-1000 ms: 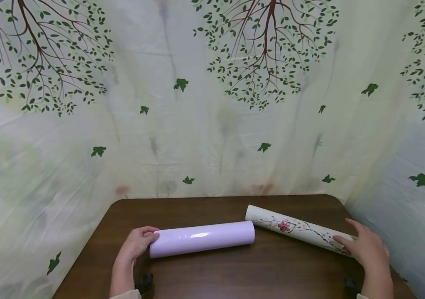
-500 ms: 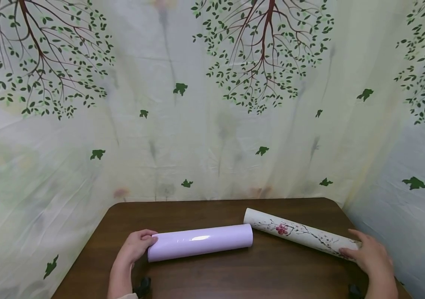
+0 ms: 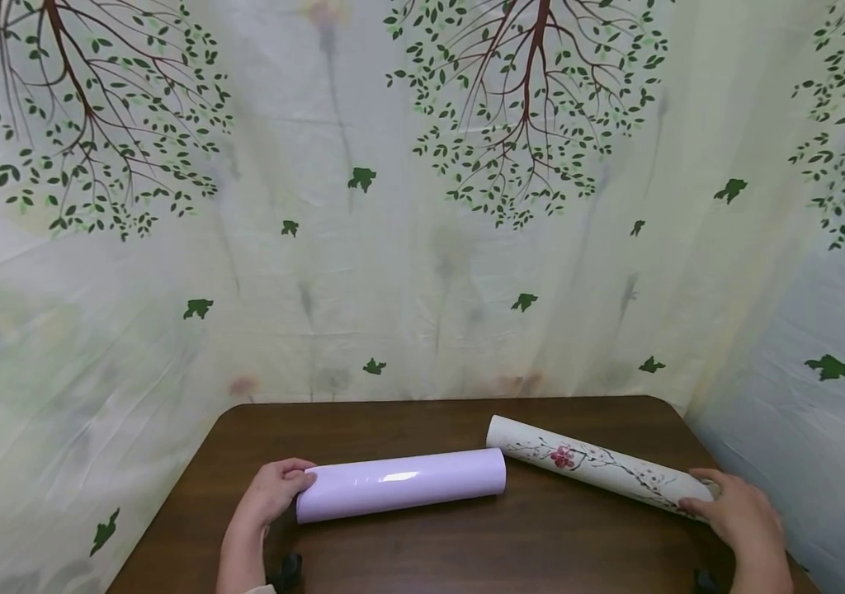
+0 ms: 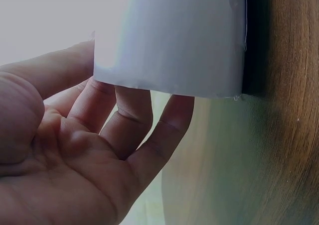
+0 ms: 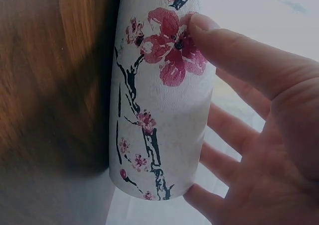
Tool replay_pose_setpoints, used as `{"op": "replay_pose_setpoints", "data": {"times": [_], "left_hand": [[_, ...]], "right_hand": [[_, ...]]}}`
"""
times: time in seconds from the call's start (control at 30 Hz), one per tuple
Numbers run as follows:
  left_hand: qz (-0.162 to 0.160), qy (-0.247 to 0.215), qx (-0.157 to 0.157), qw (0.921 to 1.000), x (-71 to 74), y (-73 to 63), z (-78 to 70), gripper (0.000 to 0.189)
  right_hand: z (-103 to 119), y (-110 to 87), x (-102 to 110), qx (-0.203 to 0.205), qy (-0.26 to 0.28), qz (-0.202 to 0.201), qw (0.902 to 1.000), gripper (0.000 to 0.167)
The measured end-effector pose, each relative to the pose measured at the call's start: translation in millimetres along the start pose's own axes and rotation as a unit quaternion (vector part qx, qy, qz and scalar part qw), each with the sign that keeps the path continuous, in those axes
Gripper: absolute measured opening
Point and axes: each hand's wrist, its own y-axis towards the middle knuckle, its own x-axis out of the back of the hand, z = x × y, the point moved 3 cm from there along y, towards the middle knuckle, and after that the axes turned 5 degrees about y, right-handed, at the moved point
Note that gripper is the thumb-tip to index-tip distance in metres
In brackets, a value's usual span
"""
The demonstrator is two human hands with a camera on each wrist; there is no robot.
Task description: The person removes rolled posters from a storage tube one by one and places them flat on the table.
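Observation:
A glossy pale lavender roll (image 3: 402,485) lies on the brown table, slightly slanted. My left hand (image 3: 271,493) holds its left end; in the left wrist view the thumb (image 4: 70,60) is on one side, and the other fingertips are hidden behind the roll's edge. To the right, a white roll with a plum-blossom print (image 3: 601,464) lies slanting towards me. My right hand (image 3: 745,510) grips its right end. In the right wrist view, the thumb (image 5: 224,43) presses beside a large pink blossom, while the other fingers reach behind the roll.
The wooden table (image 3: 422,549) has rounded far corners and ends at a pale curtain (image 3: 422,330) printed with trees and leaves. The two rolls' inner ends lie close together near the table's middle.
My right hand has come down from a spread pose with a raised index finger to grip the flowered roll's end. The left hand and lavender roll look still; the view tilted slightly.

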Motion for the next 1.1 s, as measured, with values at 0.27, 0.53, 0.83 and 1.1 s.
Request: {"op": "replay_pose_setpoints", "data": {"times": [0.27, 0.53, 0.83, 1.1], "left_hand": [[0.004, -0.002, -0.001, 1.0, -2.3, 1.0, -0.1, 0.025], [0.007, -0.011, -0.001, 0.9999, -7.0, 0.8, -3.2, 0.024], [-0.002, -0.01, -0.015, 0.9998, -15.8, 0.7, -12.6, 0.021], [-0.004, -0.019, -0.028, 0.9994, -25.5, 1.1, -20.7, 0.02]], "right_hand": [[5.8, 4.4, -5.1, 0.013, -0.007, -0.006, 0.9999, 0.097], [18.8, 11.6, -9.7, 0.024, -0.006, -0.022, 0.9994, 0.093], [46.8, 14.2, -16.7, 0.057, -0.01, -0.042, 0.9975, 0.081], [66.2, 18.7, -22.5, 0.078, -0.016, -0.062, 0.9949, 0.076]]}}
